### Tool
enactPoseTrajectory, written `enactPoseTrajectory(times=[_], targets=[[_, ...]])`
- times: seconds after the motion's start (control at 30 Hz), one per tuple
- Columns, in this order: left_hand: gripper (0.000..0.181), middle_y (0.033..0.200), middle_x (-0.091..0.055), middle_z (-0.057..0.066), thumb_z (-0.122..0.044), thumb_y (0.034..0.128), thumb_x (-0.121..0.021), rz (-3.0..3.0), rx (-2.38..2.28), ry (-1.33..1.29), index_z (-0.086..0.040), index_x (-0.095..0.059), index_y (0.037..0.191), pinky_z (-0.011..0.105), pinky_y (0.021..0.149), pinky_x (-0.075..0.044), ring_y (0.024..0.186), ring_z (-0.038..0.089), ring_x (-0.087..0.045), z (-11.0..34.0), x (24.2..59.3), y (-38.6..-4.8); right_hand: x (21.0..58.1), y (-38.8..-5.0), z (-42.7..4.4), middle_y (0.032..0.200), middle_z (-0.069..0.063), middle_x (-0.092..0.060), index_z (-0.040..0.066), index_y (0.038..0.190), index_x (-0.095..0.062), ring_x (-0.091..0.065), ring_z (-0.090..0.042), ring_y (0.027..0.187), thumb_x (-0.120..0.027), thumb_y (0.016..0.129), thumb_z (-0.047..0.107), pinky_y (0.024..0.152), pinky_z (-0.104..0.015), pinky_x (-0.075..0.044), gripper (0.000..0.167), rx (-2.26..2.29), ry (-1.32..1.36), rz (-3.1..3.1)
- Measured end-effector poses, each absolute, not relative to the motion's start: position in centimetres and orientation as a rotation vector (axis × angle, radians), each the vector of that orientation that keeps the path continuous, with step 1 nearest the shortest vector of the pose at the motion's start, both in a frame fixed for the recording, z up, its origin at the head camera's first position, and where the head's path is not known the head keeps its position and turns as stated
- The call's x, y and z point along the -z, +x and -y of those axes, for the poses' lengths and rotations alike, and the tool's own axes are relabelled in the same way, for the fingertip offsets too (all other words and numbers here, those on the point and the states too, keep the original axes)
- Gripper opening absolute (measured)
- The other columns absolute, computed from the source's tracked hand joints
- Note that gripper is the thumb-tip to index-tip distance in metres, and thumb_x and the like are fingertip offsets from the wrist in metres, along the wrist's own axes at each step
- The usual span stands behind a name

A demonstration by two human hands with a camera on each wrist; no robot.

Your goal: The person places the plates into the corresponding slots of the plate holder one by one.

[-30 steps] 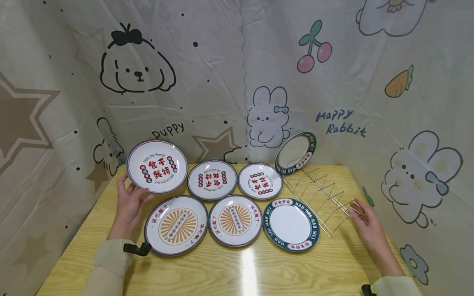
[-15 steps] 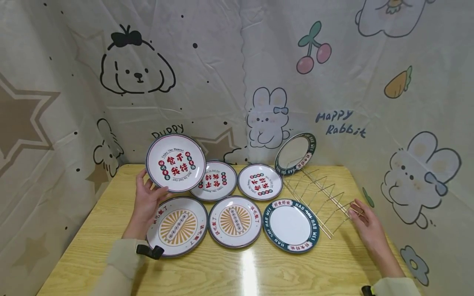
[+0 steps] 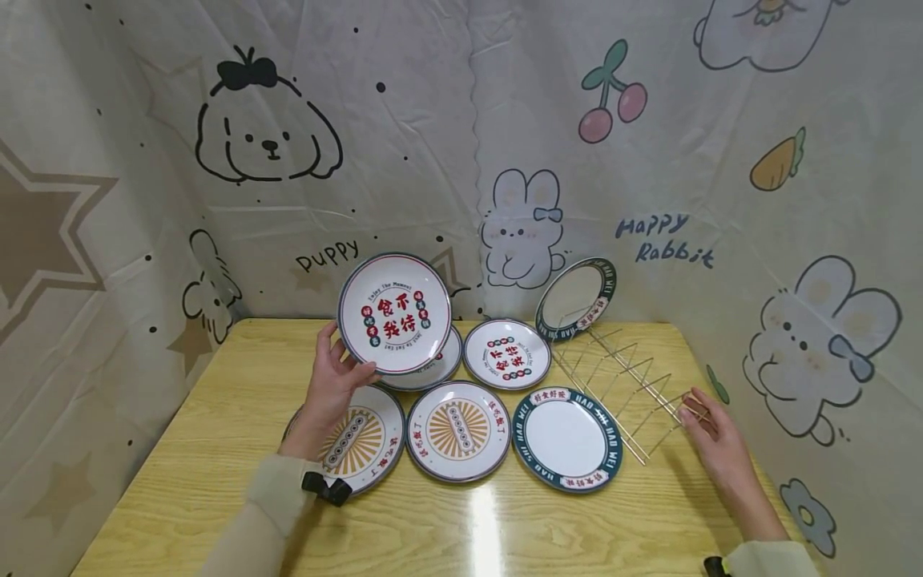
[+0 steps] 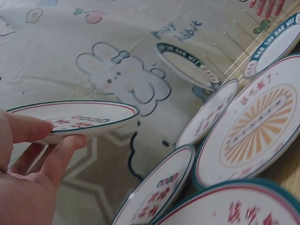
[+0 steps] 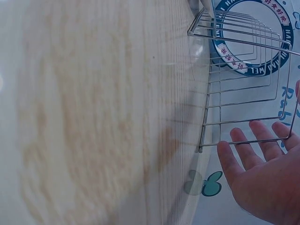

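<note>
My left hand (image 3: pixel 332 397) pinches the lower left rim of a white plate (image 3: pixel 395 312) with red characters, thumb on its face. It is held tilted above the table, partly covering a similar plate (image 3: pixel 441 370). In the left wrist view the held plate (image 4: pixel 79 112) shows edge-on between thumb and fingers. My right hand (image 3: pixel 714 441) holds the near end of a wire plate rack (image 3: pixel 645 385); in the right wrist view the fingers lie behind its end wire. A green-rimmed plate (image 3: pixel 573 298) stands leaning in the rack's far end.
On the wooden table (image 3: pixel 404 529) lie two sunburst plates (image 3: pixel 459 431), a green-rimmed plate (image 3: pixel 566 439) beside the rack, and a smaller red-character plate (image 3: pixel 507 353). My left forearm passes over part of the left sunburst plate. A patterned curtain (image 3: pixel 418 160) stands close behind the table.
My left hand has carried the red-character plate to the right, from the table's far left to over the neighbouring plate. The right hand and rack have stayed put.
</note>
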State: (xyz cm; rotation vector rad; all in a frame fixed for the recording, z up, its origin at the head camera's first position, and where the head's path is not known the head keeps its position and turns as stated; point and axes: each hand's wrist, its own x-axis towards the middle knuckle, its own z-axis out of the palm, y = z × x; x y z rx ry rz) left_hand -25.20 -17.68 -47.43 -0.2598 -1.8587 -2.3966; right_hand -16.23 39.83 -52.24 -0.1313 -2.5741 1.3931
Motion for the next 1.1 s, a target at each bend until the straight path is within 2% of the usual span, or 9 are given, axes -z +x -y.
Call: enactPoseTrajectory(times=[0.6, 0.93, 1.1], targets=[[0.089, 0.152, -0.045, 0.013, 0.015, 0.0900, -0.067, 1.918, 2.408, -0.440, -0.025, -0.024, 0.157, 0.028, 0.084, -0.065, 0.122, 0.020, -0.060, 12.0, 47.5, -26.7, 52.3, -16.1, -39.8, 0.155, -0.035, -0.040, -0.001, 0.162, -0.024, -0.034, 0.025, 0.108, -0.051, 0.110, 0.033, 0.086, 0.006, -0.036, 0.068, -1.426, -0.159, 2.563], [0.089, 0.145, -0.050, 0.016, 0.016, 0.0894, -0.067, 1.924, 2.385, -0.546, -0.025, -0.026, 0.157, 0.028, 0.085, -0.065, 0.120, 0.021, -0.059, 8.1, 47.7, -28.0, 52.3, -16.1, -40.0, 0.155, -0.034, -0.041, -0.001, 0.162, -0.025, -0.033, 0.024, 0.108, -0.051, 0.110, 0.034, 0.085, 0.006, -0.035, 0.068, -1.400, -0.173, 2.572], [0.090, 0.142, -0.051, 0.016, 0.020, 0.0859, -0.067, 1.871, 2.398, -0.587, -0.022, -0.030, 0.156, 0.025, 0.083, -0.064, 0.118, 0.020, -0.059, 6.2, 48.0, -28.5, 52.2, -16.0, -39.9, 0.156, -0.033, -0.041, -0.001, 0.162, -0.024, -0.033, 0.023, 0.109, -0.051, 0.110, 0.035, 0.084, 0.005, -0.035, 0.069, -1.396, -0.170, 2.581]])
